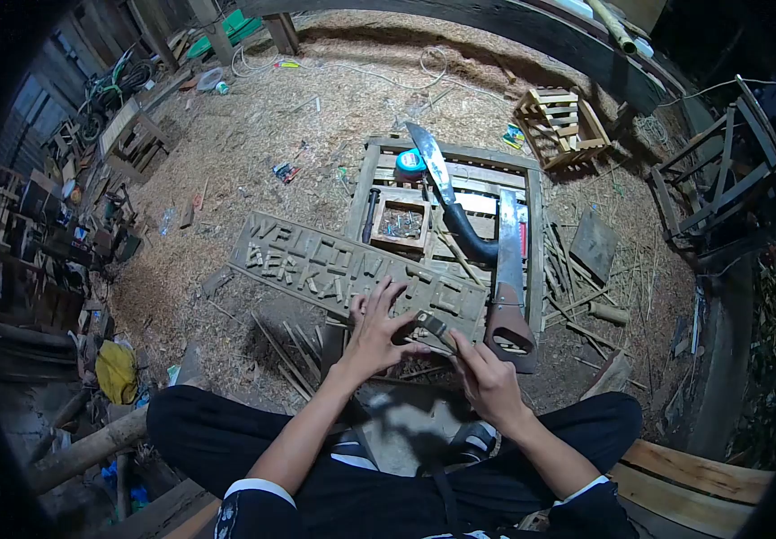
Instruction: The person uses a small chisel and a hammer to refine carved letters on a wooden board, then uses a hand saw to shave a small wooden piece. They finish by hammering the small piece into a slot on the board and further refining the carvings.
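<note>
A long wooden sign board (pixel 294 286) with raised letters lies slanted in front of me, its upper row beginning "WELCOM". My left hand (pixel 374 337) rests over the lower edge of the board, fingers spread, with thumb and forefinger apart. Whether a small piece sits under those fingertips is hidden. My right hand (pixel 493 384) is closed around the handle of what looks like a hammer (pixel 433 324). Its dark head is over the board's lower right part, close to my left fingertips. Right of the board, a handsaw (pixel 508 260) lies with its brown handle toward me.
A slatted wooden table (pixel 367 180) bears a large knife (pixel 446 184), a blue tape measure (pixel 410 163) and a small box of hardware (pixel 402 202). Wood strips (pixel 577 296) lie to the right. A wooden crate (pixel 563 130) and a chair frame (pixel 720 175) stand farther off on shavings.
</note>
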A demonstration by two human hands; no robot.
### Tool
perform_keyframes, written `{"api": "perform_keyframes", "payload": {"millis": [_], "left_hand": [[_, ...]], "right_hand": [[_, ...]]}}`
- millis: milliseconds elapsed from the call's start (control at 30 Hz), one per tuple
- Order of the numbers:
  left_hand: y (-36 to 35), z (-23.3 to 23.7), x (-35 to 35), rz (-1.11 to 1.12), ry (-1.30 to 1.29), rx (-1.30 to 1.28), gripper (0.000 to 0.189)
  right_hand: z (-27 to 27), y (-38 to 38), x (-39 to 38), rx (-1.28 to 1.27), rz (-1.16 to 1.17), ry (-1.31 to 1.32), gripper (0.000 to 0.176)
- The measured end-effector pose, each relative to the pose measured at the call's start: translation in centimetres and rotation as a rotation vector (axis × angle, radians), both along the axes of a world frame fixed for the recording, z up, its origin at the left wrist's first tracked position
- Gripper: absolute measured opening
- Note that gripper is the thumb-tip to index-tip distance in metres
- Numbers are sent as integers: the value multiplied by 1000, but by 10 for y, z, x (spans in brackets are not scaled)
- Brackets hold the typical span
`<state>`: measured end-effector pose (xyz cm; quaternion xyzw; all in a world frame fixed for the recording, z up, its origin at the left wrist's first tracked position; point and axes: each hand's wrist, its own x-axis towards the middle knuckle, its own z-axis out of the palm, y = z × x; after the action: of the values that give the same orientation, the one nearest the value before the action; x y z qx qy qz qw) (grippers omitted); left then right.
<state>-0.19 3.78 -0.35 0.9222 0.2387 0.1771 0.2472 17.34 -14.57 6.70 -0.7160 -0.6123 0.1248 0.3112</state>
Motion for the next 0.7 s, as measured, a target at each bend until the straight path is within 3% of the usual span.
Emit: {"api": "perform_keyframes", "payload": {"millis": [67, 267, 367, 600, 700], "left_hand": [[1, -2, 0, 2, 29, 46, 63], [1, -2, -2, 8, 7, 4, 65], [0, -4, -1, 0, 8, 15, 64], [2, -1, -1, 8, 20, 12, 60], [3, 1, 2, 12, 31, 19, 61]], "right_hand": [[-7, -1, 2, -139, 7, -64, 50], [1, -2, -2, -14, 13, 14, 49], [-12, -1, 3, -155, 1, -50, 49], [-3, -1, 0, 65, -10, -9, 50], [-7, 2, 2, -88, 13, -95, 53]]}}
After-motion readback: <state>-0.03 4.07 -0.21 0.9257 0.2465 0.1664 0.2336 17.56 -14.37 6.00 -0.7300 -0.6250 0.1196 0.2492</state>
